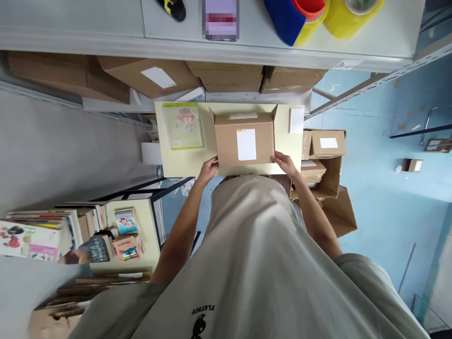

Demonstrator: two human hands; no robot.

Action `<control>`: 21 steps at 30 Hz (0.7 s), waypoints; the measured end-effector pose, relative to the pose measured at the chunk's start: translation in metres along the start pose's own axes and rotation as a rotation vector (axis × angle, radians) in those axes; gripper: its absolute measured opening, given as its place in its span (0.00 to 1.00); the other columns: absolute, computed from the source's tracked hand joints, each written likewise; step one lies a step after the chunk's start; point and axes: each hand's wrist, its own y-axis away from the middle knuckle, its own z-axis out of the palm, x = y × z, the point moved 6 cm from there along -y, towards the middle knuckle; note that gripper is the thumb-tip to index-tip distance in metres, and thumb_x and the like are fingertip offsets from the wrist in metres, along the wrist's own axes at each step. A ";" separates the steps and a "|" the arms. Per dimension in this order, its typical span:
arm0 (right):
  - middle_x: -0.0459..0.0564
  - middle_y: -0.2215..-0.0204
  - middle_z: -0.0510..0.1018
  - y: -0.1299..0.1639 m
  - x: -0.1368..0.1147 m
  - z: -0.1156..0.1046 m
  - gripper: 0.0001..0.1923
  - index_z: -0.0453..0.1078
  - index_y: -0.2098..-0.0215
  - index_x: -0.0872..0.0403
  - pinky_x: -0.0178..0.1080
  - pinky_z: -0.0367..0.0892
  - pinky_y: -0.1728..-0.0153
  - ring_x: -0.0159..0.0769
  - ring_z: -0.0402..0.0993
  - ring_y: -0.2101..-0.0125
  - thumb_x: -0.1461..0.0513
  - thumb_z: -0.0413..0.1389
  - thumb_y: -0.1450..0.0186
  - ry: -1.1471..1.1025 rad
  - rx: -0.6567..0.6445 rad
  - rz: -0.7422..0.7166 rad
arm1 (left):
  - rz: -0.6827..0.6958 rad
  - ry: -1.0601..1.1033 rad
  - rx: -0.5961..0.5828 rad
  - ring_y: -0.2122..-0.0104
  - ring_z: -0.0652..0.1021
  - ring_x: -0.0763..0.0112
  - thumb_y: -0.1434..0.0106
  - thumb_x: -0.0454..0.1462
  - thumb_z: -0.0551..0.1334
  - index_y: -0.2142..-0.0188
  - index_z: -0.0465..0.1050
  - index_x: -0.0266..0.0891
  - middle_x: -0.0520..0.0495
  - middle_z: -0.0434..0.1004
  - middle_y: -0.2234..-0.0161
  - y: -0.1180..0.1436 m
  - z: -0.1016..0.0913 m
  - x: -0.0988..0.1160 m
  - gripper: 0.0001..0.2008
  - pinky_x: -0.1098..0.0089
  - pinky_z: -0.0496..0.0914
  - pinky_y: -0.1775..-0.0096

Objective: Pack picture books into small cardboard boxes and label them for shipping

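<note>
A small brown cardboard box (243, 141) with a white label on top rests on a pale yellow table (183, 162). Its far flaps stand open. My left hand (209, 169) grips the box's near left corner. My right hand (285, 164) grips the near right corner. A green-covered book (182, 126) lies flat on the table left of the box. A white slip of paper (296, 120) lies to the right of it.
Brown cartons (151, 75) sit on a shelf beyond the table. Tape rolls (318, 16) rest on the grey shelf above. Open cartons (325, 155) stand at the right on the blue floor. Stacked books (70, 233) fill a low rack at the left.
</note>
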 end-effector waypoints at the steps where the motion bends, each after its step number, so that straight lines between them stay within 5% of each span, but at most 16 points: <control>1: 0.57 0.42 0.92 -0.005 0.006 -0.002 0.48 0.88 0.46 0.49 0.65 0.71 0.22 0.60 0.84 0.36 0.22 0.72 0.44 -0.010 -0.006 0.026 | -0.029 0.006 0.031 0.38 0.87 0.43 0.46 0.40 0.70 0.47 0.87 0.37 0.34 0.92 0.42 -0.006 0.000 -0.006 0.26 0.41 0.74 0.27; 6: 0.62 0.24 0.80 -0.035 0.006 -0.024 0.52 0.82 0.32 0.50 0.60 0.69 0.20 0.59 0.76 0.24 0.27 0.73 0.41 -0.092 0.121 0.005 | 0.001 0.072 0.265 0.36 0.87 0.49 0.46 0.35 0.66 0.44 0.84 0.40 0.33 0.86 0.31 -0.044 -0.018 0.010 0.29 0.45 0.76 0.28; 11: 0.65 0.18 0.72 -0.055 -0.017 -0.014 0.59 0.76 0.25 0.53 0.59 0.71 0.20 0.61 0.74 0.22 0.26 0.71 0.39 -0.146 0.080 -0.028 | 0.166 0.083 0.236 0.39 0.87 0.51 0.41 0.34 0.66 0.44 0.83 0.39 0.36 0.90 0.42 -0.069 -0.015 0.055 0.25 0.46 0.80 0.33; 17: 0.53 0.18 0.73 -0.019 -0.053 -0.015 0.55 0.74 0.20 0.43 0.63 0.70 0.18 0.61 0.70 0.19 0.20 0.58 0.30 -0.127 0.079 -0.160 | 0.378 0.113 0.229 0.38 0.86 0.47 0.35 0.45 0.70 0.38 0.83 0.45 0.39 0.88 0.36 -0.028 -0.027 0.082 0.26 0.46 0.81 0.33; 21: 0.53 0.17 0.71 -0.007 -0.041 -0.008 0.63 0.69 0.16 0.44 0.60 0.62 0.14 0.57 0.67 0.17 0.16 0.37 0.28 -0.130 0.081 -0.149 | 0.391 0.120 0.256 0.39 0.86 0.52 0.35 0.50 0.72 0.44 0.83 0.46 0.44 0.89 0.43 -0.001 -0.025 0.070 0.22 0.50 0.80 0.31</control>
